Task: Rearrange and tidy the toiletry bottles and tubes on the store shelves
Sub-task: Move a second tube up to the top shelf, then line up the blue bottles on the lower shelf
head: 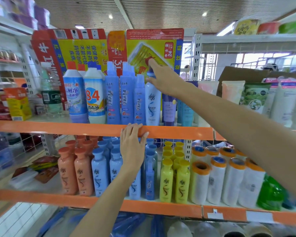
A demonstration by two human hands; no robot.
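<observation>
Reaching up to the upper shelf, the right hand point(162, 79) closes its fingers point(152, 64) around the blue cap and neck of a white shampoo bottle point(152, 106), which stands upright on that shelf just right of 3 tall blue spray bottles point(126, 98) and just left of a purple tube point(168, 108). The left hand point(132, 147) grasps nothing; its fingers lie spread over the orange shelf edge point(178, 132), apparently for support. The bottle's base looks to be on the shelf, though whether it is being set down or picked up cannot be told. The same brand in blue bottles point(99, 173) fills a row on the lower shelf, beside orange bottles point(75, 171) and yellow bottles point(173, 182), so the white one may belong down there. To do this step well, the grip at the neck should stay firm and the bottle should travel straight up before moving sideways, because the spray bottles almost touch it and a tilt could topple them like a row of pins. Keeping the label facing forward matters too. The cardboard box panel point(152, 47) behind the row leaves little room at the back, so any pull should come toward the person.
</observation>
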